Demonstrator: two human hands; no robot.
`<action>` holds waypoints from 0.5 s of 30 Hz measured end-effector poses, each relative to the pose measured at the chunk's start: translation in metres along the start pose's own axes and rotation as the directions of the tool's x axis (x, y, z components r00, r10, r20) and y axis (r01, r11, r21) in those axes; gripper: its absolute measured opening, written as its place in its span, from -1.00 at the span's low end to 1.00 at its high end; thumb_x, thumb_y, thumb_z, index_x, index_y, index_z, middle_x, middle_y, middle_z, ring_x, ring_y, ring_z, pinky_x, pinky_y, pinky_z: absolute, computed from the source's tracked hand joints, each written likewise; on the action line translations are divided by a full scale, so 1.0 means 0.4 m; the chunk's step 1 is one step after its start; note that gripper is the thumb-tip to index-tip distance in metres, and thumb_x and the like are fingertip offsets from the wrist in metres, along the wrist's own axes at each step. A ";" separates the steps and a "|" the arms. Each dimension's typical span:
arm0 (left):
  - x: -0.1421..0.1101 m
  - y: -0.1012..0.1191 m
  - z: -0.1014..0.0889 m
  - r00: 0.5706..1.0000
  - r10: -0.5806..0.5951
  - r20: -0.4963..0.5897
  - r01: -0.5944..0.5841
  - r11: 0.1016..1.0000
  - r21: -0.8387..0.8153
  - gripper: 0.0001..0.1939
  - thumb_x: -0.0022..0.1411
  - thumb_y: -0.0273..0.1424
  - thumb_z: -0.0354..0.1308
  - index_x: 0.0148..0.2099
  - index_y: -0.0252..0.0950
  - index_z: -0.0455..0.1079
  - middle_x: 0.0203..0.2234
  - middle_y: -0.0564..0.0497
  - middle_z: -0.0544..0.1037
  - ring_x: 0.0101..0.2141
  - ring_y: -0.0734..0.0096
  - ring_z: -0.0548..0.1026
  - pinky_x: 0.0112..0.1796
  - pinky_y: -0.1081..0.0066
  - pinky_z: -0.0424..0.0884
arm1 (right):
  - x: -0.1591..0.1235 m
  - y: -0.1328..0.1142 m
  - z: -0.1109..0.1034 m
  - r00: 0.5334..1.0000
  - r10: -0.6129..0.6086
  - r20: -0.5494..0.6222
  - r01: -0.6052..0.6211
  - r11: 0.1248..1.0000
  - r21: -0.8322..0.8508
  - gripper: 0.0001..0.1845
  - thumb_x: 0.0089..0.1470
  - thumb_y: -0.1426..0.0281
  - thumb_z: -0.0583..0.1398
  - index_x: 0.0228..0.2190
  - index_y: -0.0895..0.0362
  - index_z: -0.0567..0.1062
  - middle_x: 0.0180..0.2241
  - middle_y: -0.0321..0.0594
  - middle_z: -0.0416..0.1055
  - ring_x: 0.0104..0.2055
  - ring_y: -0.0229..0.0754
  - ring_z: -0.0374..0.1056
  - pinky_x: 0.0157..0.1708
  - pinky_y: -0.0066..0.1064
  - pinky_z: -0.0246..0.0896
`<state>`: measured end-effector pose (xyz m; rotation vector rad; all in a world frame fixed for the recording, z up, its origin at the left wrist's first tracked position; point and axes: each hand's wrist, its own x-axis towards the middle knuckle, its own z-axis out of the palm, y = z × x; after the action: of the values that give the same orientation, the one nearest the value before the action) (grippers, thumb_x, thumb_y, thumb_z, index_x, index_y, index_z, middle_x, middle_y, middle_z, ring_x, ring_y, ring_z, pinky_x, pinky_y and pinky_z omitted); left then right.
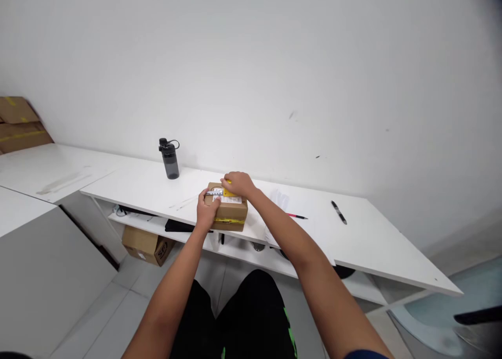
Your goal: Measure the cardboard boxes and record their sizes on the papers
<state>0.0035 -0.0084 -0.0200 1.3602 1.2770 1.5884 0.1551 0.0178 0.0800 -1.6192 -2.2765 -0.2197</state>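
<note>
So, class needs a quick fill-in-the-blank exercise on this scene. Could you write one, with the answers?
The right hand grips a tape measure whose case is coloured ____. The blade lies across the ____ of the cardboard box. From the wearer's view, the bottle stands to the ____ of that box. The thick pen lies to the ____ of the slim pen.

Missing words: yellow; top; left; right.

Brown box [239, 212] with a yellow stripe — white label [236, 199] on it; yellow tape measure [229, 192] (its blade [214, 193] white with dark marks) — dark grey bottle [170, 160].
</note>
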 end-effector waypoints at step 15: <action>-0.001 0.014 -0.010 0.997 -0.073 0.012 0.073 0.997 -0.018 -0.12 0.08 -0.20 0.33 0.37 -0.20 0.05 0.22 -0.20 0.32 0.12 0.12 0.41 0.15 0.19 0.31 | 0.030 -0.021 0.028 0.894 0.444 -0.064 -0.404 0.859 0.315 -0.41 0.31 0.01 -0.14 -0.22 0.07 0.55 -0.20 -0.11 0.56 -0.17 -0.11 0.45 -0.27 -0.39 0.19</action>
<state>0.0002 -0.0115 -0.0146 1.2942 1.2877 1.5373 0.1418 0.0291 0.0745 -1.8255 -1.6962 0.1147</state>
